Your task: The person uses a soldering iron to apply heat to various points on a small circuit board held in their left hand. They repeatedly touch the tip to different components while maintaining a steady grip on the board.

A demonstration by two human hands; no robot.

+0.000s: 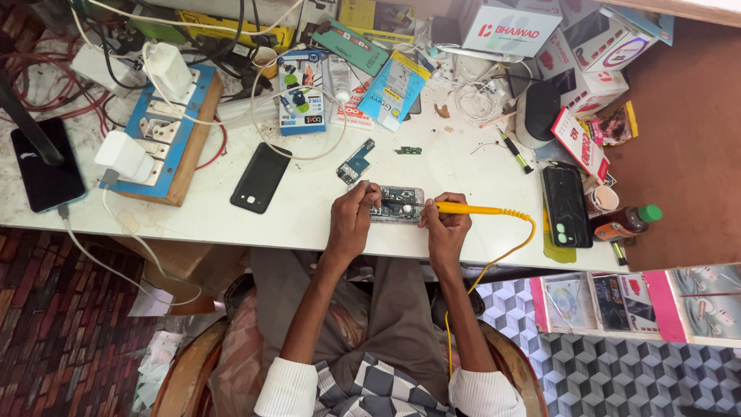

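An opened phone [399, 204] with its circuit board showing lies near the front edge of the white table [309, 208]. My left hand [353, 216] rests at its left end, pinching a thin metal tool against the board. My right hand [447, 225] grips a yellow soldering iron [475, 209], its tip touching the board's right part. The iron's yellow cord [505, 255] loops off the table's edge and down past my right arm.
A black phone back [261, 177] lies left of the work. A small circuit board [355, 161] sits behind it. A blue switch board [166, 123] with white chargers stands at left. A black phone [566, 205], a bottle [627, 222] and boxes crowd the right.
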